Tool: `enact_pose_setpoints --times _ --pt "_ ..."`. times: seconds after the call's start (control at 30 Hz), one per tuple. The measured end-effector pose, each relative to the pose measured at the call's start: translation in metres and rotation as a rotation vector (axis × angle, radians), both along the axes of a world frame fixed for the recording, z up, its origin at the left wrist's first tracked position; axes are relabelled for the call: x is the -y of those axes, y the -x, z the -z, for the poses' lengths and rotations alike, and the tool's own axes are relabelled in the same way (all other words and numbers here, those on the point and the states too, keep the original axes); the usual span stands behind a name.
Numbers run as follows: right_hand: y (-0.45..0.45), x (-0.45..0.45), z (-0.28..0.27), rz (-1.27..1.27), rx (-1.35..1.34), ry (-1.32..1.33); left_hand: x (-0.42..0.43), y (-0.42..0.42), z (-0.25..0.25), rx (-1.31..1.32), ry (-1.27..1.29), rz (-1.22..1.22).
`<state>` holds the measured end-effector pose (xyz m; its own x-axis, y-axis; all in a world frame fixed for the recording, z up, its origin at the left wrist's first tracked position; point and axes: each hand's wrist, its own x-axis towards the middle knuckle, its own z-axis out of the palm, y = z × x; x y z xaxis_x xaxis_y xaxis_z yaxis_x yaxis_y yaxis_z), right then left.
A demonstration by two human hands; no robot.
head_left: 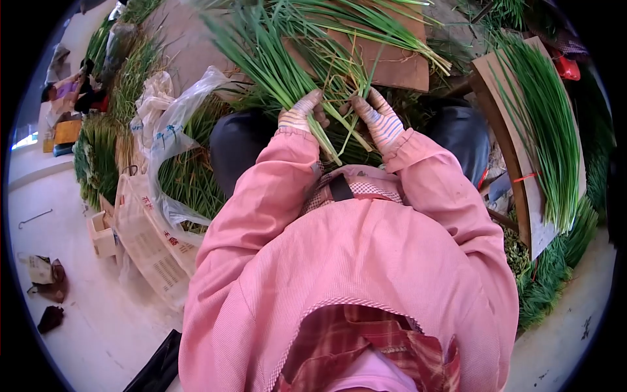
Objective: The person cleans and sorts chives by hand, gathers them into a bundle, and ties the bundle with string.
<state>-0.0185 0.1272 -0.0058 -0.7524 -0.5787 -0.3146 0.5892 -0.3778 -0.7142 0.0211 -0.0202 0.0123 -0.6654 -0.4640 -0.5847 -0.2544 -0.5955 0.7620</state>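
My left hand [303, 112], in a striped glove, is closed around a bunch of long green chives [271, 65]. Their leaves fan toward the upper left, and pale stem ends stick out below my fingers. Close beside it, my gloved right hand [382, 119] pinches a thin chive stalk [372, 70] between thumb and fingers. Yellowed, withered leaves [353, 62] tangle between the two hands. Beyond them, more loose chives [392, 32] lie across a brown board [411, 75], stem ends toward the right.
At the right, a bundle of chives [545, 130] with a red tie [526, 177] rests on a slanted board [535, 222]. Clear plastic [166, 157] and a printed sack [153, 242] lie at left, near heaped greens [98, 157]. Another person [65, 88] is at far left.
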Motion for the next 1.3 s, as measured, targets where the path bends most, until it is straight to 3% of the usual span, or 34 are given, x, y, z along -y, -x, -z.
enact_pose_setpoints --times 0.27,0.33,0.4,0.47,0.5,0.57,0.63,0.67,0.73,0.8,0.9,0.93,0.97,1.0,1.03,1.17,1.2,1.3 --pt "0.01 -0.011 -0.022 -0.187 -0.174 -0.051 0.049 0.019 -0.016 -0.192 -0.027 -0.106" --pt "0.011 -0.026 -0.011 -0.282 -0.189 -0.147 0.074 0.019 -0.025 -0.144 0.122 -0.136" --pt "0.013 -0.047 0.014 -0.443 -0.336 -0.306 0.104 0.02 -0.028 -0.134 0.176 -0.231" --pt "0.022 -0.066 0.02 -0.866 -0.694 -0.828 0.121 0.016 -0.043 -0.153 0.193 -0.281" --pt "0.024 -0.07 0.013 -0.99 -0.75 -1.015 0.122 0.016 -0.047 -0.112 0.209 -0.268" --pt "0.023 -0.052 -0.058 -1.126 -0.834 -1.338 0.117 0.015 -0.049 -0.109 0.243 -0.202" --pt "0.021 -0.037 -0.066 -0.709 -1.007 -1.291 0.101 0.017 -0.034 -0.177 0.285 -0.068" --pt "0.02 -0.028 -0.064 -0.454 -1.155 -1.138 0.084 0.02 -0.033 -0.171 0.266 -0.042" --pt "0.019 -0.008 -0.061 -0.263 -1.299 -0.942 0.053 0.027 -0.028 -0.161 0.202 0.026" --pt "0.021 0.003 -0.033 -0.329 -1.269 -0.918 0.029 0.035 -0.023 -0.082 0.188 0.064" --pt "0.035 -0.006 -0.009 -0.247 -0.052 -0.527 0.015 0.031 -0.017 -0.055 0.014 -0.054" --pt "0.033 -0.011 0.001 0.01 0.26 -0.402 0.019 0.023 -0.005 -0.096 -0.043 -0.071" --pt "0.03 -0.017 0.006 -0.047 0.266 -0.356 0.017 0.011 0.002 -0.161 -0.079 -0.043" --pt "0.026 -0.022 0.01 -0.107 0.273 -0.308 0.012 0.005 0.009 0.008 -0.055 -0.048" --pt "0.012 -0.021 0.011 -0.157 0.237 -0.216 0.007 -0.006 0.019 -0.054 -0.113 0.0" --pt "-0.001 -0.011 0.008 -0.285 0.158 -0.231 -0.017 -0.027 0.029 -0.121 -0.241 0.052" --pt "-0.001 -0.011 0.009 -0.372 0.059 -0.286 -0.02 -0.029 0.03 -0.138 -0.298 0.049" --pt "-0.017 0.001 0.008 -0.447 -0.363 -0.396 -0.012 -0.026 0.028 -0.04 -0.161 0.125"
